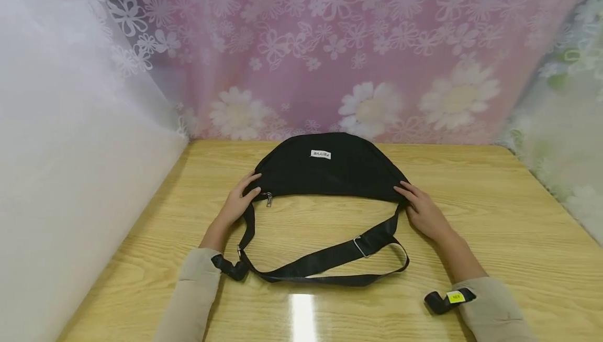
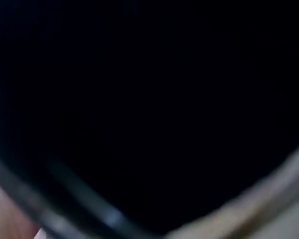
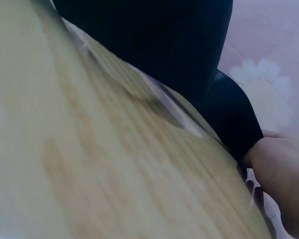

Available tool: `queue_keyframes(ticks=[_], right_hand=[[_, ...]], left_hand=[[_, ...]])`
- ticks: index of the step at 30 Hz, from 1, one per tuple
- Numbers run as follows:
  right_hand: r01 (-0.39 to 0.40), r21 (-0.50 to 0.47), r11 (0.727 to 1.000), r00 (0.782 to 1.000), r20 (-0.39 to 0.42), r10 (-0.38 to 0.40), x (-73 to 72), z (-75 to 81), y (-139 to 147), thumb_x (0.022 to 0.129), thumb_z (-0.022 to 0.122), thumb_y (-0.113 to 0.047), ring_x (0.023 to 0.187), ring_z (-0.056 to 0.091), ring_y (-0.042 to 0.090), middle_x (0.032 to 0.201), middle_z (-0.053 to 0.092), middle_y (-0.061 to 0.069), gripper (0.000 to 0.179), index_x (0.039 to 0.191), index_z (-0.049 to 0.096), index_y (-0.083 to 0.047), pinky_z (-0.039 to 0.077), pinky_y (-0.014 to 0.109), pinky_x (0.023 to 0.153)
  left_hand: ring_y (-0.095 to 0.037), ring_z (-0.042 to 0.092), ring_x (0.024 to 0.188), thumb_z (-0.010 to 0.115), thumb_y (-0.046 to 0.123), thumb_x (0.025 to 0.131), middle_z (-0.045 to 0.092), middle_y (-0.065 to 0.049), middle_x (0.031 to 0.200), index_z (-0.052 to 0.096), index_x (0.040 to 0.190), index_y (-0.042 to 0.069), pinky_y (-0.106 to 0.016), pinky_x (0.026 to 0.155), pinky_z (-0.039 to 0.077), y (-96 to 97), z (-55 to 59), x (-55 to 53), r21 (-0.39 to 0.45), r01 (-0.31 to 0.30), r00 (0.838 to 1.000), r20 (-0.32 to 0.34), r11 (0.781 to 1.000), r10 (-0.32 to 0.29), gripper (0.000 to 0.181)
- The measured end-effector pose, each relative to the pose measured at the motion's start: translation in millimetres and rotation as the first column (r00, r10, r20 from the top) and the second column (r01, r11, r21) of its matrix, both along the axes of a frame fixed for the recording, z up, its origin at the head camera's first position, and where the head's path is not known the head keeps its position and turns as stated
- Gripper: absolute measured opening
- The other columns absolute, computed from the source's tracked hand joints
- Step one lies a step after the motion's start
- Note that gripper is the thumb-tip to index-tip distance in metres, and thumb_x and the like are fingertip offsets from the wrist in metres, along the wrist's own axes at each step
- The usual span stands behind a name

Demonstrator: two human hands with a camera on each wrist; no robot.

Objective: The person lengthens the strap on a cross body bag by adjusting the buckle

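A black waist bag (image 1: 330, 169) with a small white label lies at the back middle of the table, its curved side away from me. My left hand (image 1: 237, 200) grips its left end, beside a metal zipper pull (image 1: 269, 199). At the opposite end, my right hand (image 1: 424, 211) holds the corner, fingertips on top of the fabric. The right wrist view shows that hand (image 3: 284, 174) around the end of the black material. Toward me the bag's strap (image 1: 320, 262) loops over the table, with a metal slider on it. Blurred black fills most of the left wrist view.
The wood-grain table (image 1: 155, 258) reflects a bright light near its front. A pink flowered curtain (image 1: 301, 43) hangs behind it. White sheeting (image 1: 70, 122) stands along the left side, and a pale flowered sheet (image 1: 565, 132) along the right.
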State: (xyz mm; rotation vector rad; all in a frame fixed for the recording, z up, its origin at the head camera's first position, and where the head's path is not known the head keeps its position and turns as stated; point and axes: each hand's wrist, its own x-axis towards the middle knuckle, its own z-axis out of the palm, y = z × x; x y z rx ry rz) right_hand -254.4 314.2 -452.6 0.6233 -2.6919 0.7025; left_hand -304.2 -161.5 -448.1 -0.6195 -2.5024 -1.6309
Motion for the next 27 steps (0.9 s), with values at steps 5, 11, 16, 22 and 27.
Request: queue_keyframes(ticks=[5,11,16,22,27], right_hand=[[0.026,-0.038,0.999,0.999,0.024,-0.025,4.9,-3.5,-0.3,0.084,0.041,0.012,0.122,0.027,0.05,0.137,0.033,0.024,0.047,0.13,0.048,0.002,0.025,0.063,0.092],[0.072,-0.05,0.996,0.997,0.042,-0.07,8.9,-4.6,0.1,0.084,0.04,0.013,0.122,0.029,0.049,0.137,0.034,0.024,0.048,0.129,0.049,0.002,0.026,0.063,0.091],[0.123,-0.074,0.99,0.992,0.04,-0.12,7.9,-0.8,-0.9,0.084,0.039,0.013,0.121,0.031,0.048,0.136,0.035,0.024,0.047,0.129,0.048,0.004,0.028,0.062,0.089],[0.193,-0.088,0.977,0.981,0.023,-0.192,4.8,1.9,2.0,0.084,0.037,0.013,0.119,0.031,0.051,0.136,0.035,0.025,0.045,0.127,0.048,0.006,0.029,0.064,0.087],[0.234,-0.08,0.969,0.972,-0.008,-0.236,2.2,3.3,1.9,0.085,0.038,0.011,0.117,0.032,0.052,0.135,0.036,0.027,0.044,0.127,0.049,0.006,0.027,0.063,0.09]], left_hand=[[-0.04,0.019,0.132,0.048,-0.006,0.092,0.026,-0.026,0.143,0.051,0.122,-0.011,-0.055,0.101,0.022,2.8,9.0,19.7,0.073,0.025,1.0,0.012,0.997,-0.026,0.031],[-0.037,0.021,0.132,0.047,-0.006,0.093,0.027,-0.025,0.143,0.053,0.119,-0.013,-0.051,0.102,0.023,9.2,16.3,31.6,0.072,0.017,0.999,0.048,0.997,-0.021,0.028],[-0.036,0.022,0.132,0.048,-0.006,0.092,0.028,-0.024,0.142,0.053,0.119,-0.012,-0.048,0.102,0.024,12.9,16.8,27.3,0.099,0.013,0.999,0.034,0.995,-0.016,0.028],[-0.037,0.022,0.131,0.048,-0.008,0.091,0.03,-0.026,0.141,0.053,0.118,-0.013,-0.051,0.1,0.028,23.7,21.1,19.1,0.101,0.034,0.999,-0.002,0.994,-0.034,0.028],[-0.034,0.023,0.132,0.05,-0.006,0.091,0.031,-0.023,0.141,0.054,0.119,-0.012,-0.05,0.098,0.03,25.4,25.0,18.6,0.087,0.029,1.0,0.002,0.996,-0.029,0.028]])
